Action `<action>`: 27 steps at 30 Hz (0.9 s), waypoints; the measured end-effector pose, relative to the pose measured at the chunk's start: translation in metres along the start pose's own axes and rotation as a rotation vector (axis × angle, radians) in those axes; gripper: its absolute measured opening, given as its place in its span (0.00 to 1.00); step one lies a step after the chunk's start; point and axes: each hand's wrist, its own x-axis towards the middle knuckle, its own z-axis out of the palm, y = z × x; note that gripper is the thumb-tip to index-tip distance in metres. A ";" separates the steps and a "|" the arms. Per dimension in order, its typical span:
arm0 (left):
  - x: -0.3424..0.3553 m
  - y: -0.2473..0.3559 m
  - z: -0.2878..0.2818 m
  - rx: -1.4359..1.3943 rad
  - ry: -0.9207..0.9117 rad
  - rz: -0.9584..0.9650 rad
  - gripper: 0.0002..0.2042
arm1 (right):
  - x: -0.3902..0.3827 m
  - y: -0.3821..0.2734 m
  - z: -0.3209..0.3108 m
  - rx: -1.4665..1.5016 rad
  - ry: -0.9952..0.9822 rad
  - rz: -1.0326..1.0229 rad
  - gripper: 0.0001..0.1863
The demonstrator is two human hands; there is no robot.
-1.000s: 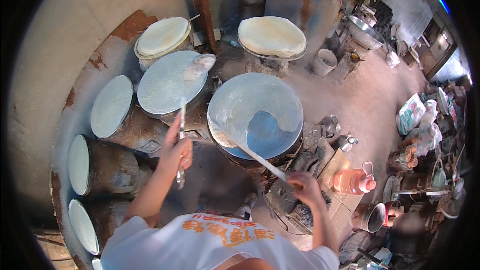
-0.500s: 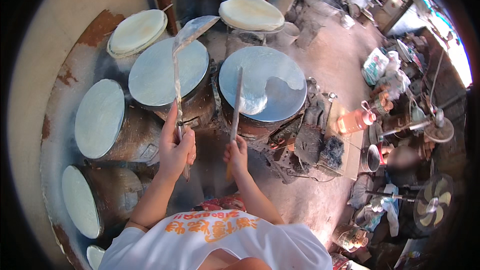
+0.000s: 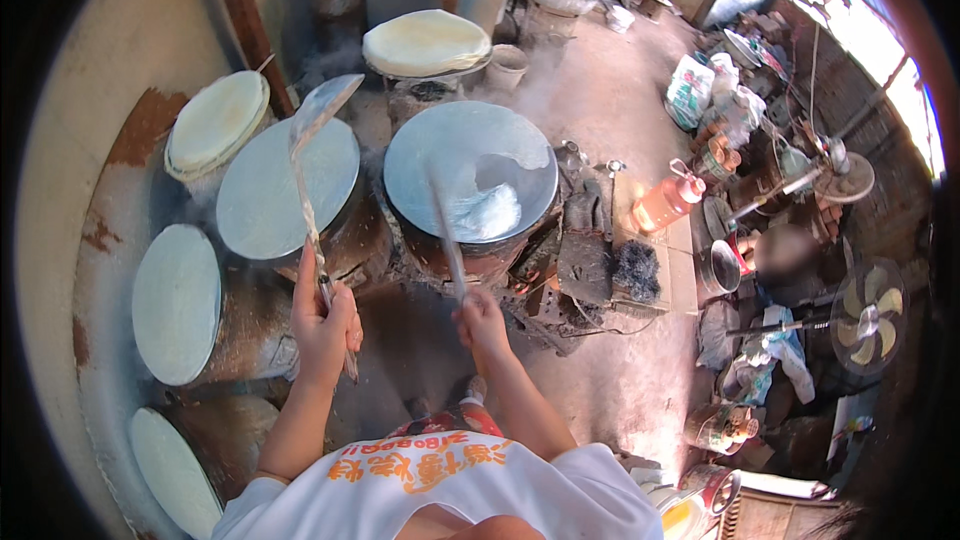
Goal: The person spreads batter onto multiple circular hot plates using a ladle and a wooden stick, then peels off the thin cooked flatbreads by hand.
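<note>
My left hand (image 3: pixel 325 325) grips the long handle of a metal ladle (image 3: pixel 320 102), whose bowl is raised over the upper edge of a round batter-coated griddle (image 3: pixel 280 190) at the left. My right hand (image 3: pixel 480 320) is wrapped round a long flat stick (image 3: pixel 448 240), blurred, its far end on the middle round griddle (image 3: pixel 420 155). That griddle carries thin batter over much of its surface, a bare darker patch at the right and a white wet pool low in the middle. Both hands are closed on their tools.
More coated griddles on drums (image 3: pixel 175 302) line the left; stacked pale sheets (image 3: pixel 425 40) stand behind. A pink bottle (image 3: pixel 668 198), black scrubber (image 3: pixel 636 270) and bricks sit right of the stove. Bags (image 3: pixel 690 90), pots and a fan (image 3: pixel 868 315) clutter the right.
The ladle has risen from the left griddle's surface. My right hand has swung leftward, turning the stick more upright, and the batter on the middle griddle has changed shape. The view has turned.
</note>
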 end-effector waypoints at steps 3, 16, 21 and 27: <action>0.005 -0.010 0.010 0.000 -0.004 -0.008 0.32 | -0.018 0.001 -0.057 0.069 0.103 0.091 0.15; 0.048 -0.040 0.135 0.087 -0.016 -0.077 0.32 | 0.097 -0.138 -0.165 -0.122 -0.009 -0.012 0.16; 0.058 -0.057 0.159 0.156 0.011 -0.067 0.31 | 0.078 -0.131 -0.206 -0.308 -0.072 0.144 0.17; 0.067 -0.059 0.206 0.134 -0.039 -0.100 0.31 | 0.162 -0.188 -0.218 -0.223 -0.052 -0.054 0.18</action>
